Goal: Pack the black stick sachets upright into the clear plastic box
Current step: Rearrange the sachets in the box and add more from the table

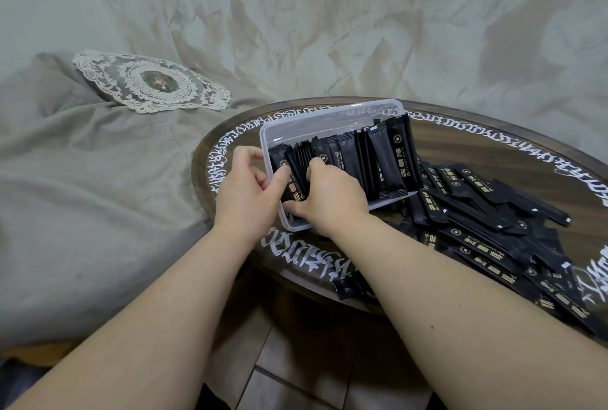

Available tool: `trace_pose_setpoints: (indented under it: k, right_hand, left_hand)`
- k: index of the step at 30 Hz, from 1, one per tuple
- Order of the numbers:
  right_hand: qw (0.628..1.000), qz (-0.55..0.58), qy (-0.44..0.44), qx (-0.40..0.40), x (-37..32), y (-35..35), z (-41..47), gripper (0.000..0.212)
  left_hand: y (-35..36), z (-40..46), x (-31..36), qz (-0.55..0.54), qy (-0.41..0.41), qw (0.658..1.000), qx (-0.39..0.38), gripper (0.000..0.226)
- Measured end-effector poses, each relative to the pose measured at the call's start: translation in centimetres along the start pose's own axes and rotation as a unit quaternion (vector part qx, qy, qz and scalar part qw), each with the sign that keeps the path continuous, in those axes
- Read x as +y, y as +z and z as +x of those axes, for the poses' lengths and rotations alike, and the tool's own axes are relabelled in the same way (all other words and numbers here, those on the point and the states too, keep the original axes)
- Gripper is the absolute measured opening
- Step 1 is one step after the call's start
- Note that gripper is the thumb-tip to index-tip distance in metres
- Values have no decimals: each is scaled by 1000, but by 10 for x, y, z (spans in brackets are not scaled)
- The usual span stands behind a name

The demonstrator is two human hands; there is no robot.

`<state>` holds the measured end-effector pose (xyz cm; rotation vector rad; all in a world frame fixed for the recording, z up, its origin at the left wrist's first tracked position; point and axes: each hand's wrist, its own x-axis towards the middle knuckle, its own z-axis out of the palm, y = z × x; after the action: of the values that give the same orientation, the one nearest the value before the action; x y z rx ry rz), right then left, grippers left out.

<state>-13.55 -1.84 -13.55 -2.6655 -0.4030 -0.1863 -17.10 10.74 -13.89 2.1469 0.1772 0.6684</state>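
Observation:
A clear plastic box (316, 120) stands on the round dark table (493, 143), tipped toward me. Several black stick sachets (391, 159) stand in a row inside it. My left hand (245, 192) grips the box's near left wall, fingers curled over the rim and thumb inside against a sachet. My right hand (329, 194) reaches into the box's left end and holds a black sachet (293, 187) between thumb and fingers. A loose pile of black sachets (487, 222) lies on the table to the right of the box.
The table carries white script around its rim (296, 255). A grey cloth-covered surface with a lace doily (154, 82) lies to the left. Draped pale fabric fills the background. Tiled floor (296, 376) shows below the table's near edge.

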Motion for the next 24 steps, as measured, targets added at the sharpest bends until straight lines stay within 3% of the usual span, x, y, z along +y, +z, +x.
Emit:
trace_pose_setpoints:
  k: [3,5,22,24]
  right_hand:
    - [1000,-13,-4,-4,-1,0,0,56]
    - [1000,-13,-3,-8,-2,0,0,58]
    - [998,46,-29,-8,5,-8,-5,21]
    - [997,53,-56,-25,6,-7,-5,28]
  left_hand:
    - [-2,0,-1,20,12,1000,-3,60]
    - [-2,1,-1,30,14,999,-6,70]
    - [-3,4,-3,34,5,999,-10,74]
    - [-4,5,-4,35,4,999,-11,74]
